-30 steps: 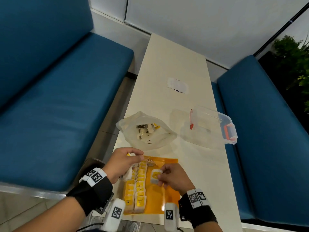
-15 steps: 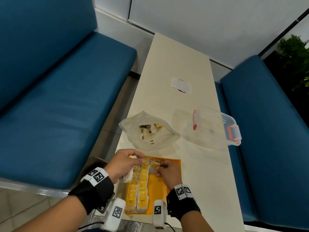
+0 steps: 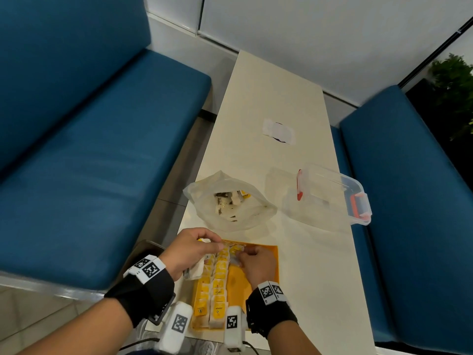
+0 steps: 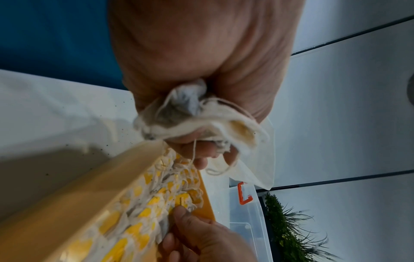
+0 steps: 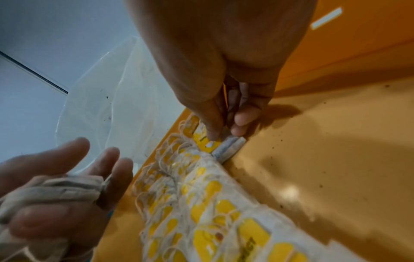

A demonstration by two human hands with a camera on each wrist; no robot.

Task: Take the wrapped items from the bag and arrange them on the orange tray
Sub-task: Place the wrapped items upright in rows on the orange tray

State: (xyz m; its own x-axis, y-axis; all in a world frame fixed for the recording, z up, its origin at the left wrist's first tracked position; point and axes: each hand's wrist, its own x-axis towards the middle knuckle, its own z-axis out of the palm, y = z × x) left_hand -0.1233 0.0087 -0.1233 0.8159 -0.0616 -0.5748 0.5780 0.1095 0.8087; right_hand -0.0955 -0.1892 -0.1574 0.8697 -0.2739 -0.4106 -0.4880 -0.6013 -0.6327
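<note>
- The left hand is curled around a bunch of white tea bags, their strings dangling below the fingers; it hovers over the far left corner of the orange tray.
- In the right wrist view the same hand shows its fingertips loosely extended while the bags lie bundled against the palm.
- The right hand pinches 1 tea bag between thumb and fingertips, pressing it down at the far end of the second row on the tray, close to the tray's far rim.
- The tray lies at the near end of the cream table. Its left part holds 2 rows of wrapped items, white bags with yellow tags, overlapping one another and running from the near edge toward the far edge.
- The right part of the tray floor is bare orange, with small dark specks on it in the right wrist view.
- Just beyond the tray stands a clear plastic bag, mouth open, with more bags visible inside.
- To the right of the bag sits a clear plastic box with orange latches, close to the table's right edge.
- Farther up the table lies a small white label.
- Blue bench seats flank the table on both sides, and a green plant stands at the far right.
</note>
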